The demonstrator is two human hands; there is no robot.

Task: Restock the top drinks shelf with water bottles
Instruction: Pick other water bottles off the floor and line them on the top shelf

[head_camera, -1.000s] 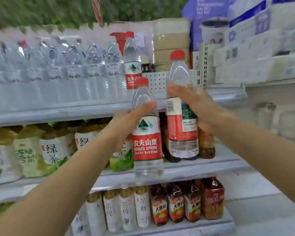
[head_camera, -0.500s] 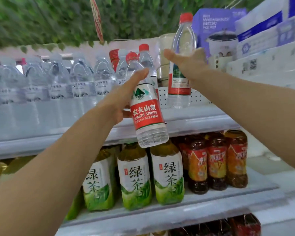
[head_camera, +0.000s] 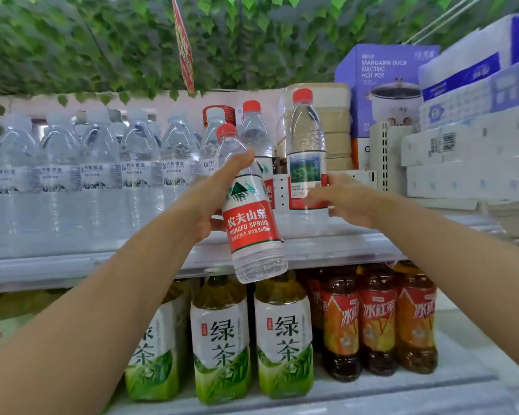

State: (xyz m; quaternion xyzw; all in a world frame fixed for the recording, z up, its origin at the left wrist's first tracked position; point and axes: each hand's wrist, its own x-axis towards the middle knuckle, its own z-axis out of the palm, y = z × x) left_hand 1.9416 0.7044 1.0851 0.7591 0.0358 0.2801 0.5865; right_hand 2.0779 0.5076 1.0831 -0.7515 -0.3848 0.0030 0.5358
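- Head view: the left hand (head_camera: 206, 202) grips a red-labelled water bottle (head_camera: 250, 217) round its upper body, thumb laid along the shoulder near the neck; the bottle is tilted, red cap leaning back toward the shelf, its base hanging in front of the top shelf (head_camera: 327, 250) edge, off the shelf.
- The right hand (head_camera: 346, 202) holds a second water bottle (head_camera: 306, 172) at its label, fingers curled round the lower body; this bottle stands upright on the top shelf, at the right end of the water row.
- Just behind and between the two, another red-capped bottle (head_camera: 253, 130) stands upright on the same shelf.
- To the left, a row of clear bottles with white caps (head_camera: 99, 163) fills the top shelf.
- On the shelf below stand green tea bottles (head_camera: 283, 333), and to their right iced red tea bottles (head_camera: 378, 322).
- To the right of the top shelf sit a hot pot box (head_camera: 384, 85) and stacked white packs (head_camera: 474, 139).
- Green leaves (head_camera: 102, 40) hang above, with a red sign (head_camera: 184, 46) among them.
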